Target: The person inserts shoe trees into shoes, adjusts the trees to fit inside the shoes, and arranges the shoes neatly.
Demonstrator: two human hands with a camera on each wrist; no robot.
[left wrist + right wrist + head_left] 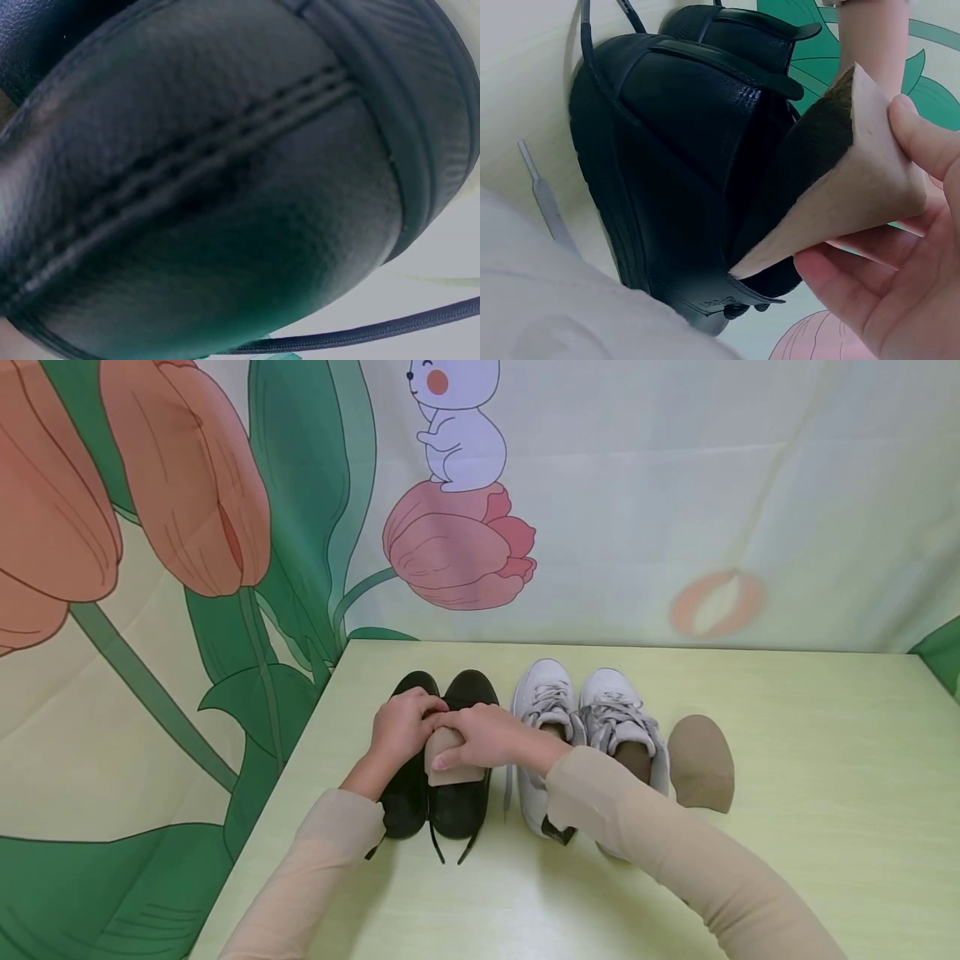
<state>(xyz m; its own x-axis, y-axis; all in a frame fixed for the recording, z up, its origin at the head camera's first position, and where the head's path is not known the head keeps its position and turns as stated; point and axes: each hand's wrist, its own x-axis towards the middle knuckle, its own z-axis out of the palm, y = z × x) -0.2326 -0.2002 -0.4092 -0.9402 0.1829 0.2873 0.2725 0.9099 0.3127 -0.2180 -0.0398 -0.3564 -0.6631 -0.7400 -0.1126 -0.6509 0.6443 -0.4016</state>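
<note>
A pair of black lace-up shoes stands side by side at the left, toes toward the wall. My right hand (pixel 480 731) pinches a curved beige cardboard shoe insert (pixel 855 195) between thumb and fingers. The insert's lower end sits in the opening of the right black shoe (pixel 682 157), its dark hollow side facing the heel. My left hand (pixel 405 724) grips that shoe near its tongue and laces, with curled fingers partly hidden by the right hand. Beneath the left forearm lies the left black shoe (pixel 405 802). A black heel (pixel 225 172) fills the left wrist view.
Two white sneakers (pixel 543 685) stand right of the black shoes, brown inserts (pixel 632 760) showing in their openings. Another beige insert (pixel 701 764) lies on the pale table (pixel 825 777) beside them. Loose black laces (pixel 437 843) trail behind the heels. A printed cloth (pixel 615 527) hangs behind.
</note>
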